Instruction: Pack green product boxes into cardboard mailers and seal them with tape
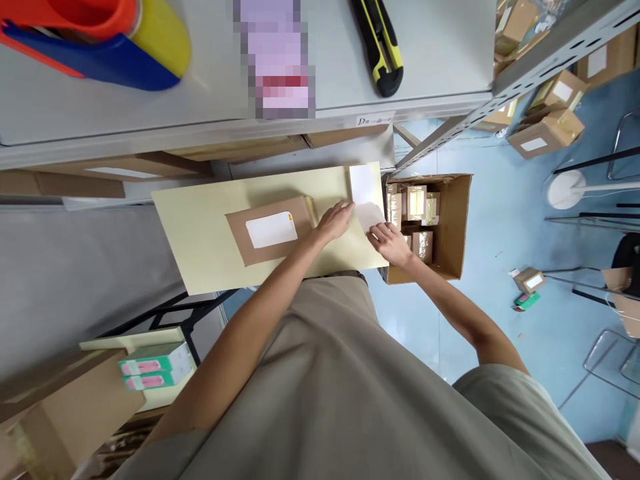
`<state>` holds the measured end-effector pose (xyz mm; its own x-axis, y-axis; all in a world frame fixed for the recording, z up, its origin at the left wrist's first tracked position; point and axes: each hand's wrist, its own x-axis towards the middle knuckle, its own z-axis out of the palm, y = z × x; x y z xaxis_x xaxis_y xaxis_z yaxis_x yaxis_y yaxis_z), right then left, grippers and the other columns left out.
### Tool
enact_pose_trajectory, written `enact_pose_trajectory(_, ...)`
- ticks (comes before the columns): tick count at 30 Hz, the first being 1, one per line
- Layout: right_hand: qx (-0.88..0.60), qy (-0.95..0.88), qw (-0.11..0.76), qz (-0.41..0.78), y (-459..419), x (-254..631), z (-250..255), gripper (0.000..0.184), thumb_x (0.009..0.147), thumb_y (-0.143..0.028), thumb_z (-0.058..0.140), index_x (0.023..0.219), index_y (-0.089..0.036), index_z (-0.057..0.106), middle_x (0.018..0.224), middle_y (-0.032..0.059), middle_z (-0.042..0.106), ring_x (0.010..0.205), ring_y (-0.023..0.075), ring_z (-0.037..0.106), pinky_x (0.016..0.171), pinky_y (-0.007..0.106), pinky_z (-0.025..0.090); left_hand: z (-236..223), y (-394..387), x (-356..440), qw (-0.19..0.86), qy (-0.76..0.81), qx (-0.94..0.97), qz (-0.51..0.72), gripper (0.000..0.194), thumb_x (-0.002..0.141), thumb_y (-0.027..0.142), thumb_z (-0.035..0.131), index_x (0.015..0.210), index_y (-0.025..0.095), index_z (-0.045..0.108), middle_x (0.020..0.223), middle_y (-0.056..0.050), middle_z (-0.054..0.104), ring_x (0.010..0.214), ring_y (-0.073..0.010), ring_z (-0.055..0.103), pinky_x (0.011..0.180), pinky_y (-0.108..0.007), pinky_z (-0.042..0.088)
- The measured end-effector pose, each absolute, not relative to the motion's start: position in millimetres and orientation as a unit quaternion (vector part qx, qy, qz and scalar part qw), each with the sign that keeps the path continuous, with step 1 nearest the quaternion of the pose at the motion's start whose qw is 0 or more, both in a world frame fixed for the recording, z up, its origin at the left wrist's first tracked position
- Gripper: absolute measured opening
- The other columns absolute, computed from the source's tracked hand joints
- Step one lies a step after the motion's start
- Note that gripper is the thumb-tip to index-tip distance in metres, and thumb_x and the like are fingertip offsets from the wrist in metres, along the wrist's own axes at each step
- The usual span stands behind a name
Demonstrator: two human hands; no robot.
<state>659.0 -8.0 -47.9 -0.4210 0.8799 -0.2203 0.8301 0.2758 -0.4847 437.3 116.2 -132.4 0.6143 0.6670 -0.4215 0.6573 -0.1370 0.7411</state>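
A strip of white label paper lies at the right end of a pale yellow board. Its near part, a curved white label sheet, is between my two hands. My left hand has its fingertips at the sheet's left edge, seemingly pinching it. Curled fingers of my right hand grip the sheet's near right corner. To the left of my left hand, a brown cardboard box rests on the board, a white label on its top face.
A large open carton holding several small boxes stands right of the board. Above, a grey shelf carries a yellow-black utility knife and a tape dispenser. Green-and-pink packs sit lower left. Cardboard boxes lie on the blue floor.
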Motion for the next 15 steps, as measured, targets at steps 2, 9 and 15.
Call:
enact_pose_trajectory(2,-0.538,-0.795,0.040,0.278,-10,656,-53,0.047,0.116,-0.012,0.036,0.122,-0.019,0.082,0.116,0.0192,0.076,0.111,0.0344,0.062,0.100,0.052,0.048,-136,114,438,0.471,0.437,0.766,-0.014,0.062,0.102,0.015,0.051,0.163,0.012,0.062,0.168,-0.025,0.059,0.159,-0.0389,0.055,0.132,-0.054,0.044)
enact_pose_trajectory(9,-0.521,-0.762,-0.077,0.378,-5,634,-55,0.019,0.101,-0.015,0.069,0.091,-0.020,0.086,0.104,0.0203,0.082,0.111,0.0382,0.071,0.103,0.058,0.056,-122,113,453,0.425,0.416,0.801,-0.074,0.069,0.099,0.012,0.049,0.167,0.000,0.053,0.155,-0.035,0.065,0.155,-0.0438,0.058,0.130,-0.058,0.043)
enact_pose_trajectory(15,-0.419,-0.690,-0.125,0.577,17,616,-18,0.016,0.075,-0.018,0.093,0.067,-0.024,0.080,0.071,0.0039,0.080,0.062,0.0230,0.072,0.067,0.036,0.057,-97,112,463,0.530,0.449,0.720,0.000,0.055,0.106,0.031,0.058,0.155,0.007,0.066,0.152,-0.028,0.072,0.150,-0.0402,0.063,0.127,-0.052,0.048)
